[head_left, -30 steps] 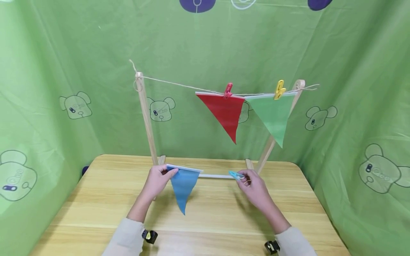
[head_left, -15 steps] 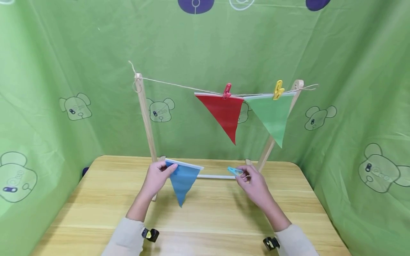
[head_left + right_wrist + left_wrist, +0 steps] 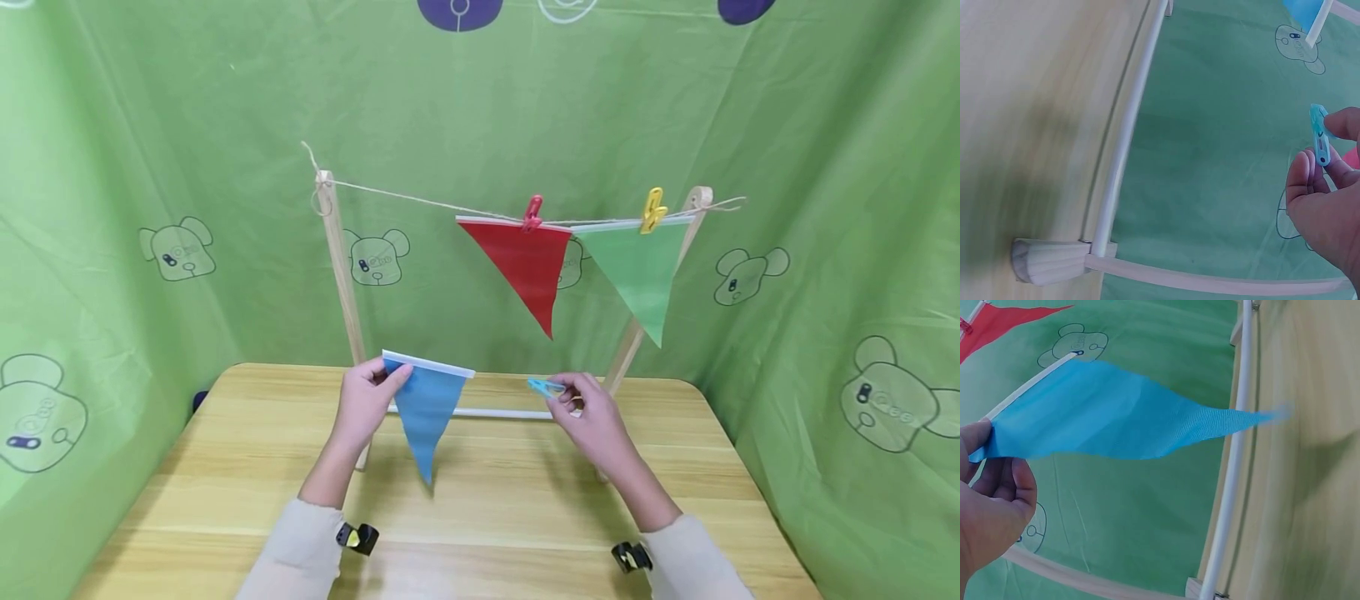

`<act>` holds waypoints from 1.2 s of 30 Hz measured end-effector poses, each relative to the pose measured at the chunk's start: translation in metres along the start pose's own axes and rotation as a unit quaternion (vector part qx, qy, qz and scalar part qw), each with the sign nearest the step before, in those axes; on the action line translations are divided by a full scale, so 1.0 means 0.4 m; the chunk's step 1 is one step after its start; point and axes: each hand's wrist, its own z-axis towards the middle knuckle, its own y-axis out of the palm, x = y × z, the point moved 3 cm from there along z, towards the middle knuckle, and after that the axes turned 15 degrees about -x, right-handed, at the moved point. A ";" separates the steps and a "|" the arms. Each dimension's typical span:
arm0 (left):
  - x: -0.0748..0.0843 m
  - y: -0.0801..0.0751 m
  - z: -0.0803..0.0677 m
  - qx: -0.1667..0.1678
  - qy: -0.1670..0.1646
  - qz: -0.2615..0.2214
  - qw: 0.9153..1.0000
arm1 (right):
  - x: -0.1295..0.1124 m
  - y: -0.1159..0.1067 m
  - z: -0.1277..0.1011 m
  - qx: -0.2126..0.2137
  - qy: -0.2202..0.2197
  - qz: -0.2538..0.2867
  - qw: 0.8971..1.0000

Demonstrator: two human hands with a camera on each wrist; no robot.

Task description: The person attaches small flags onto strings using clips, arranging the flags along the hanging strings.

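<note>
A blue pennant flag [image 3: 429, 408] with a white top band hangs from my left hand [image 3: 363, 400], pinched at its upper left corner between thumb and fingers. Its tip points down over the table in the head view; the left wrist view shows the same blue flag [image 3: 1116, 412] spread out. My right hand [image 3: 596, 417] pinches a light-blue clothespin [image 3: 545, 387] by one end, the other end pointing left. In the right wrist view the clothespin [image 3: 1320, 134] sits between thumb and fingertips. Both hands are below the string [image 3: 420, 197], apart from it.
A red pennant [image 3: 528, 267] hangs from the string by a red clip [image 3: 532, 213], and a green pennant [image 3: 637, 267] by a yellow clip [image 3: 652, 211]. Two wooden posts [image 3: 341, 258] hold the string, joined low down by a white rod [image 3: 502, 413]. Green curtain [image 3: 480, 100] surrounds the wooden table [image 3: 480, 500].
Both hands have risen, the left one lifting the blue flag and the right one the clothespin. The clothespin has also shifted slightly left. The hanging flags stay where they were.
</note>
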 end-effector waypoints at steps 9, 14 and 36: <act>0.023 0.001 0.014 0.010 0.012 0.000 1.000 | -0.038 -0.020 0.006 0.012 -0.003 0.001 1.000; 0.035 -0.001 0.021 0.016 0.015 0.002 1.000 | -0.057 -0.035 0.012 0.027 -0.012 0.010 1.000; 0.099 -0.007 0.045 0.036 0.011 -0.020 0.999 | -0.154 -0.095 0.045 0.054 -0.080 0.002 0.995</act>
